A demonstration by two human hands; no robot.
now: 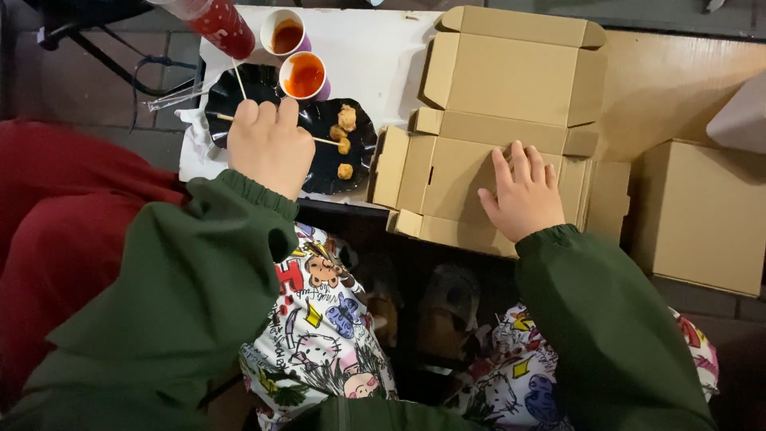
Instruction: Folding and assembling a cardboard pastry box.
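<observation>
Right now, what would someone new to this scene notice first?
Probably the open cardboard box at centre right, with the right hand pressed flat on its folded front. To the left, the left hand rests on a black plate holding fried bites and a skewer. Two sauce cups stand just behind the plate.

A plate (239, 88) lay on the left of the surface (375, 56), with two sauce cups (303, 76) behind it and a bottle (219, 22) further left at the back edge. Food pieces (345, 132) sat on the plate's right half, a skewer (323, 140) across it. The left hand (270, 148) rested over the plate's near side. To the right lay an unfolded box (479, 128) — the right hand (523, 195) flat on it — and a closed box (702, 211) further right.
</observation>
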